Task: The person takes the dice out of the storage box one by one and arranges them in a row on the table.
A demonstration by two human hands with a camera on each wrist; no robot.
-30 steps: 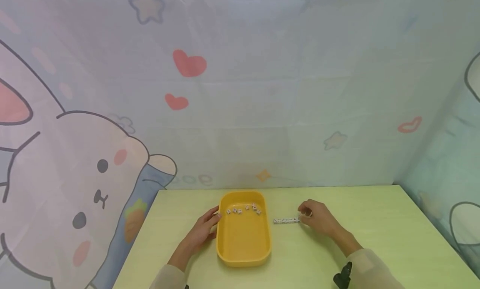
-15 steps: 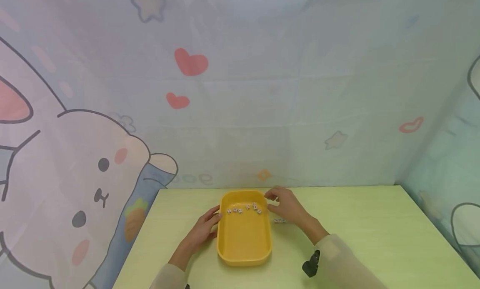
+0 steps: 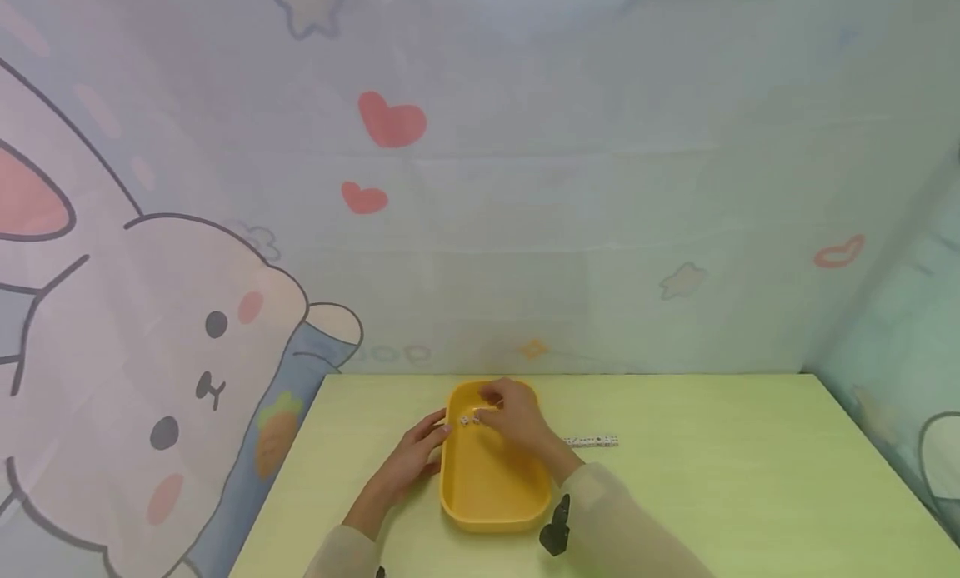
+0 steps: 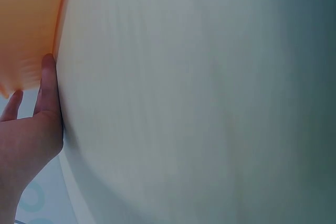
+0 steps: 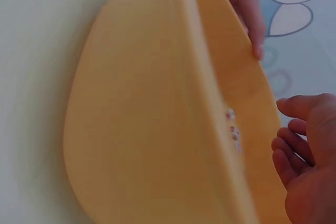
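Observation:
A yellow tray (image 3: 491, 478) stands on the table with small white dice (image 3: 464, 421) near its far end; some of them are hidden by my right hand. Along the tray's left wall, my left hand (image 3: 408, 461) rests with fairly straight fingers and the thumb at the rim. My right hand (image 3: 517, 416) is over the far part of the tray, close to the dice. In the right wrist view its thumb and fingers are apart, loosely bent, and no die shows between them. A straight row of dice (image 3: 592, 441) lies on the table right of the tray, partly behind my right forearm.
The light green table (image 3: 712, 478) extends to both sides of the tray. A printed cloth (image 3: 570, 228) with hearts, stars and a rabbit hangs right behind the table's back edge.
My right hand has moved left from the right end of the dice row, across the tray's right rim, to above the dice inside. The left hand has stayed at the tray.

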